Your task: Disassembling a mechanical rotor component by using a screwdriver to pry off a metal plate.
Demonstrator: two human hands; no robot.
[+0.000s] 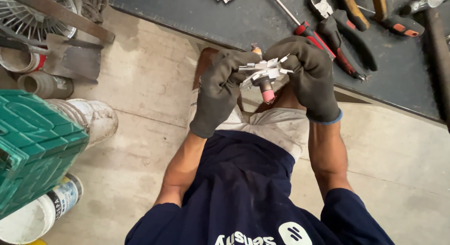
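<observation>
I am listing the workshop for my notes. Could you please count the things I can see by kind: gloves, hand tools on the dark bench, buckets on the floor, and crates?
Dark work gloves: 2, left hand and right hand, both gripping a small metal part
Hand tools on the bench: about 5
White buckets: 2
Green crate: 1
Total: about 10
</observation>
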